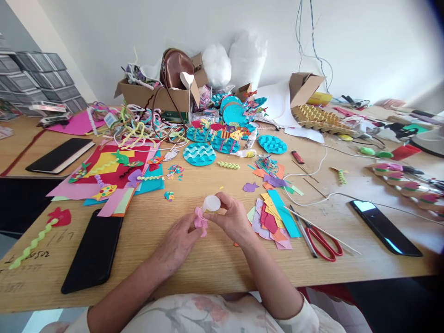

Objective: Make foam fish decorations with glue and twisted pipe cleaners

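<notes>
Your left hand point(178, 237) is pinching a pink cutout point(200, 222), your right hand point(233, 218) is gripping a white bottle point(212, 203) at its one o'clock, and scissors point(332, 252) are lying at three o'clock.

At my fingers point(215, 218), a pink piece point(200, 222) and whitish bottle point(211, 204); right of them, red-handled scissors point(310, 227); beyond, a wave-striped turquoise disc point(199, 154).

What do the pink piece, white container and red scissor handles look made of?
Pink piece: matte, perhaps craft foam or paper, judging by its flat, even colour. White container: likely plastic, with a smooth, milky surface. Red scissor handles: probably smooth plastic, going by their evenly coloured, moulded-looking loops.
</notes>
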`<state>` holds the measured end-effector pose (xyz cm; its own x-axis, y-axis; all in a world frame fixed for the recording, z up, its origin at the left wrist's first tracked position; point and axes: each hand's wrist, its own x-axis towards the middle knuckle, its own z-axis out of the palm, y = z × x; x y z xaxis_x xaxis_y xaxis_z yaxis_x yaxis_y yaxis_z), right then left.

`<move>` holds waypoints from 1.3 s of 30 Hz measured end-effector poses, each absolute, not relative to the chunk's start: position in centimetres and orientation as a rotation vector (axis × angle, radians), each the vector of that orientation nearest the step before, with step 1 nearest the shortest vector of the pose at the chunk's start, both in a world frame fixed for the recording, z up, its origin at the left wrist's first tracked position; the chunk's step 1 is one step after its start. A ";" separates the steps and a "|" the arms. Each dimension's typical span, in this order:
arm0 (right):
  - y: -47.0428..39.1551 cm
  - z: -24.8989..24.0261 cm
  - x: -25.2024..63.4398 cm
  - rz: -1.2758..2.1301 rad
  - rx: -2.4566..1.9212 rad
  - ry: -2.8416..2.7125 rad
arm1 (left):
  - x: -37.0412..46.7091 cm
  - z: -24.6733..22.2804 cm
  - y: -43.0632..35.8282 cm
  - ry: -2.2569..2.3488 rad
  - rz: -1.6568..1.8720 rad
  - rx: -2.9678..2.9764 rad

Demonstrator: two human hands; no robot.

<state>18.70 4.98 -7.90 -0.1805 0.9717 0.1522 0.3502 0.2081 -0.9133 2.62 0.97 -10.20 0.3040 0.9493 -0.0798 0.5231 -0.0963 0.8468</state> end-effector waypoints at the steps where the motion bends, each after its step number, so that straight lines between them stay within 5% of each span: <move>1: 5.1 -8.0 18.7 0.967 -1.251 -1.675 | 2.6 -10.3 1.0 1.324 0.655 1.757; 39: 4.7 -7.9 18.6 0.916 -1.233 -1.744 | 2.5 -10.7 0.9 1.340 0.634 1.796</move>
<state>18.57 4.74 -7.85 -0.2101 0.9580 0.1953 0.3834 0.2645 -0.8849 2.51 0.88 -10.72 0.3159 0.9467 -0.0637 0.5513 -0.1285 0.8243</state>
